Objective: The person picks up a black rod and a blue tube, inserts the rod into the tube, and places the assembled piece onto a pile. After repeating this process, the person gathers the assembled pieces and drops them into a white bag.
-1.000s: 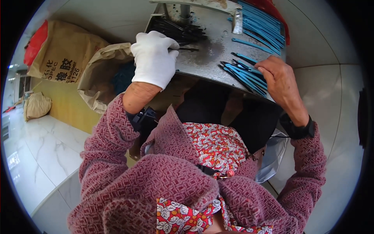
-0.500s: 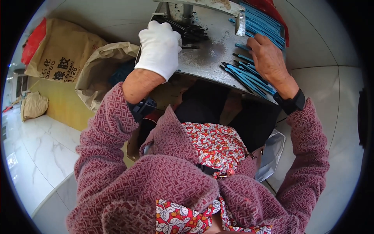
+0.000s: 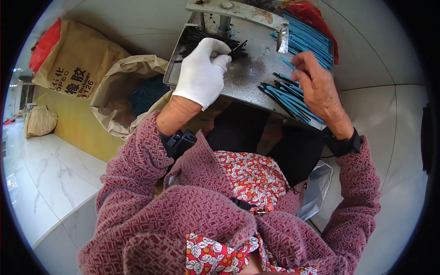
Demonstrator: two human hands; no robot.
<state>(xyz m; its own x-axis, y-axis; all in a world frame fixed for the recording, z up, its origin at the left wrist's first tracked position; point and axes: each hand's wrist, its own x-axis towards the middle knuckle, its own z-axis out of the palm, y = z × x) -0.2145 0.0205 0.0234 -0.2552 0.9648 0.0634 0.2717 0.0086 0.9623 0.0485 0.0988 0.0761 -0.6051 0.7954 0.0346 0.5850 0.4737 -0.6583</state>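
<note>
My left hand (image 3: 199, 75), in a white glove, is over the left part of a metal tray (image 3: 254, 87). Its thumb and forefinger are pinched together, and a thin black strip (image 3: 239, 45) sticks out past the fingertips. Under and behind the glove lies a pile of black strips (image 3: 195, 40). On the tray's right side my bare right hand (image 3: 318, 87) pinches a slim blue strip (image 3: 287, 63), its far end showing beyond the fingers. Beneath that hand lies a loose bunch of blue strips with black ends (image 3: 286, 98).
A metal lever arm (image 3: 243, 13) on a post crosses the tray's back. Many blue strips (image 3: 309, 39) are stacked at the back right beside a red bag (image 3: 309, 10). An open paper sack (image 3: 107, 98) with blue material and a printed brown sack (image 3: 75, 57) stand left.
My left hand has moved right and slightly nearer, away from the black pile, with a black strip now showing at its fingertips. My right hand has shifted slightly nearer with a blue strip.
</note>
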